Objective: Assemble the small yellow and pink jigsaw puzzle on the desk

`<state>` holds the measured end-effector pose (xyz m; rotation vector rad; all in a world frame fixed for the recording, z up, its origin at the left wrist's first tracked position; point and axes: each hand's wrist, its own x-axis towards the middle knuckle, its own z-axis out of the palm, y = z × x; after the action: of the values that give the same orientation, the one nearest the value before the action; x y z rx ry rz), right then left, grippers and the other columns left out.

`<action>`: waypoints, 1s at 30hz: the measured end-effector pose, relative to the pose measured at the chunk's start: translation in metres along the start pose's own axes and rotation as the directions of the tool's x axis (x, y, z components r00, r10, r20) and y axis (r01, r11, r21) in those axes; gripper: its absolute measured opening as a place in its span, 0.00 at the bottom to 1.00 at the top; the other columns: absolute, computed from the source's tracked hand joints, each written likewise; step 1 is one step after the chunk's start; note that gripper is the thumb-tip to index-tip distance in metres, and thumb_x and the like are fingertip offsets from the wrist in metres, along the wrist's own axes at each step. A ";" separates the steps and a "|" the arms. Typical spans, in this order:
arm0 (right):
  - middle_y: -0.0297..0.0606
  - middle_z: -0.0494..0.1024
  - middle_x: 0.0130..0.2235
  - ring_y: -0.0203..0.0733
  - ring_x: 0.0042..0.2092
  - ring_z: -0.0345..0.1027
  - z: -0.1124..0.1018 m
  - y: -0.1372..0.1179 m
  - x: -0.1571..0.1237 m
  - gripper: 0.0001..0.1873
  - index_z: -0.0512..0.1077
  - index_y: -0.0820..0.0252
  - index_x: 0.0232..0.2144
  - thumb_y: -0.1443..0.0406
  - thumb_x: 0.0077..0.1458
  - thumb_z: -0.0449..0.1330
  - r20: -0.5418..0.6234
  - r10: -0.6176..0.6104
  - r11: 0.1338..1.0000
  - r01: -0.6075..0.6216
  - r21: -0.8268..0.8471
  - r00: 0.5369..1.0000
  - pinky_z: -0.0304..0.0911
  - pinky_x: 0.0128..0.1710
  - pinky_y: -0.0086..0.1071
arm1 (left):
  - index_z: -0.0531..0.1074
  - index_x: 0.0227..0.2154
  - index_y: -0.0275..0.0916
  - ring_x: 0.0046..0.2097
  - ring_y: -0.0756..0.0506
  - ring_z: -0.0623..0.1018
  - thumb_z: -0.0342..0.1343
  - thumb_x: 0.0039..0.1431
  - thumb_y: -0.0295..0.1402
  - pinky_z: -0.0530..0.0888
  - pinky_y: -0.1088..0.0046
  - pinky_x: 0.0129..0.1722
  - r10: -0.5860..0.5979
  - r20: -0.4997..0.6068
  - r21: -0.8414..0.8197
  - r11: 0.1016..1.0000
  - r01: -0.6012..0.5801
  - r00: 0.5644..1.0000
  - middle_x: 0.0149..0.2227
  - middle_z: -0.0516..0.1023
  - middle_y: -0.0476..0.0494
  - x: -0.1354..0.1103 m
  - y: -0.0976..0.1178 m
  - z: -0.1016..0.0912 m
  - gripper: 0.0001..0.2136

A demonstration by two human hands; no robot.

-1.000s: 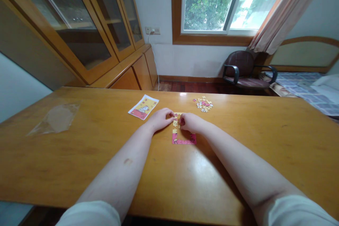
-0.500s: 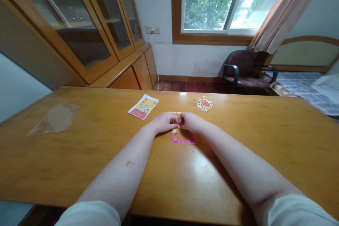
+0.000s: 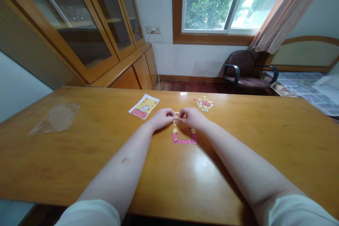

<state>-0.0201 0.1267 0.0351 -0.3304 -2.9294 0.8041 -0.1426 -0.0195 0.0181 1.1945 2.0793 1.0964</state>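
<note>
A partly joined jigsaw puzzle (image 3: 184,141) lies mid-table as a border, pink along the near edge and yellow farther up, with bare wood showing inside. At its upper left side, my left hand (image 3: 162,118) has thumb and fingers closed on the edge pieces. My right hand (image 3: 194,117) pinches at the same spot from the other side, its fingertips almost meeting the left ones. The exact piece under the fingers is mostly covered. My right hand also hides the puzzle's upper right part.
Loose jigsaw pieces (image 3: 204,103) are heaped beyond my right hand. A picture card (image 3: 144,106) in yellow and pink lies beyond my left hand. Clear plastic wrapping (image 3: 57,118) rests on the left of the wooden table (image 3: 106,183). An armchair (image 3: 241,69) stands past the far edge.
Both hands have shifted slightly up along the puzzle's left side, away from me. More of the left column of pieces now shows below the fingers.
</note>
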 end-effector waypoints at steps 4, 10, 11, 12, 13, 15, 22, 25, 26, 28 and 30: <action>0.36 0.80 0.39 0.36 0.38 0.71 -0.001 0.002 -0.003 0.09 0.77 0.56 0.39 0.61 0.55 0.61 -0.081 -0.121 0.992 0.118 -0.046 0.989 0.59 0.39 0.27 | 0.67 0.25 0.38 0.20 0.54 0.59 0.53 0.45 0.33 0.56 0.78 0.20 -0.093 0.068 -0.305 0.946 0.109 0.993 0.17 0.62 0.55 0.002 -0.005 -0.003 0.05; 0.40 0.80 0.42 0.39 0.43 0.72 0.000 0.006 -0.002 0.13 0.78 0.55 0.43 0.61 0.61 0.56 -0.025 -0.205 0.957 0.195 -0.216 0.978 0.60 0.43 0.28 | 0.64 0.23 0.38 0.17 0.57 0.54 0.52 0.41 0.28 0.50 0.80 0.17 -0.138 0.141 -0.476 0.859 0.190 0.980 0.16 0.61 0.56 0.001 -0.004 0.000 0.03; 0.40 0.80 0.43 0.40 0.43 0.72 0.000 0.006 -0.002 0.13 0.78 0.55 0.43 0.61 0.62 0.55 -0.010 -0.213 0.949 0.205 -0.241 0.977 0.60 0.42 0.28 | 0.64 0.23 0.38 0.17 0.57 0.54 0.52 0.41 0.28 0.50 0.80 0.17 -0.151 0.147 -0.474 0.857 0.203 0.978 0.16 0.62 0.56 0.001 -0.003 0.001 0.03; 0.40 0.80 0.43 0.40 0.43 0.72 0.000 0.006 -0.003 0.14 0.78 0.55 0.43 0.61 0.62 0.54 0.001 -0.222 0.941 0.215 -0.261 0.975 0.60 0.42 0.28 | 0.64 0.24 0.38 0.17 0.57 0.55 0.52 0.41 0.29 0.50 0.80 0.17 -0.164 0.151 -0.467 0.857 0.217 0.975 0.17 0.64 0.55 0.001 -0.003 0.001 0.04; 0.41 0.80 0.43 0.41 0.43 0.72 0.000 0.006 -0.003 0.14 0.78 0.55 0.43 0.61 0.62 0.54 0.008 -0.231 0.934 0.224 -0.279 0.973 0.60 0.42 0.28 | 0.64 0.24 0.38 0.17 0.57 0.55 0.52 0.42 0.29 0.51 0.80 0.17 -0.177 0.152 -0.455 0.861 0.228 0.972 0.18 0.65 0.54 0.001 -0.003 0.001 0.04; 0.41 0.80 0.42 0.41 0.42 0.72 0.000 0.005 -0.004 0.15 0.78 0.55 0.43 0.61 0.62 0.53 0.014 -0.241 0.922 0.234 -0.309 0.970 0.60 0.40 0.29 | 0.64 0.25 0.38 0.17 0.57 0.56 0.52 0.43 0.30 0.52 0.80 0.17 -0.193 0.148 -0.413 0.879 0.238 0.970 0.19 0.67 0.53 0.002 -0.004 0.002 0.04; 0.41 0.81 0.39 0.42 0.40 0.73 -0.006 -0.008 -0.007 0.14 0.79 0.54 0.39 0.62 0.60 0.53 0.094 -0.166 0.916 0.189 -0.355 0.982 0.59 0.37 0.28 | 0.71 0.33 0.38 0.29 0.51 0.70 0.56 0.51 0.40 0.66 0.75 0.29 0.082 -0.007 0.031 0.996 -0.081 0.997 0.29 0.73 0.50 -0.001 -0.008 -0.007 0.11; 0.41 0.81 0.37 0.43 0.37 0.73 -0.005 -0.015 -0.008 0.13 0.80 0.54 0.37 0.62 0.58 0.55 0.170 -0.118 0.915 0.173 -0.363 0.978 0.59 0.34 0.29 | 0.72 0.35 0.40 0.28 0.51 0.69 0.61 0.47 0.43 0.64 0.76 0.28 0.120 0.083 0.225 0.965 -0.136 0.989 0.27 0.71 0.53 -0.006 -0.004 -0.012 0.15; 0.42 0.81 0.36 0.44 0.36 0.74 -0.004 -0.017 -0.008 0.13 0.80 0.54 0.36 0.62 0.57 0.55 0.185 -0.107 0.915 0.170 -0.367 0.977 0.60 0.34 0.29 | 0.72 0.36 0.41 0.27 0.51 0.68 0.62 0.45 0.43 0.63 0.76 0.27 0.110 0.125 0.261 0.955 -0.139 0.986 0.26 0.71 0.54 -0.008 -0.002 -0.013 0.16; 0.43 0.81 0.35 0.45 0.35 0.74 -0.003 -0.021 -0.009 0.13 0.80 0.54 0.36 0.62 0.56 0.55 0.202 -0.089 0.912 0.161 -0.376 0.975 0.60 0.32 0.30 | 0.72 0.39 0.43 0.26 0.50 0.68 0.64 0.42 0.45 0.61 0.76 0.26 0.086 0.189 0.329 0.933 -0.145 0.978 0.24 0.69 0.55 -0.010 0.003 -0.014 0.20; 0.44 0.81 0.35 0.46 0.36 0.74 -0.003 -0.024 -0.010 0.13 0.80 0.55 0.37 0.62 0.56 0.55 0.208 -0.080 0.910 0.157 -0.383 0.975 0.60 0.32 0.30 | 0.73 0.39 0.45 0.26 0.50 0.68 0.64 0.40 0.46 0.59 0.75 0.26 0.071 0.217 0.400 0.903 -0.155 0.974 0.23 0.69 0.55 -0.011 0.009 -0.014 0.21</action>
<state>-0.0142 0.1060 0.0498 -0.1001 -3.2407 0.2248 -0.1431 -0.0323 0.0331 1.5720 2.1681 0.5589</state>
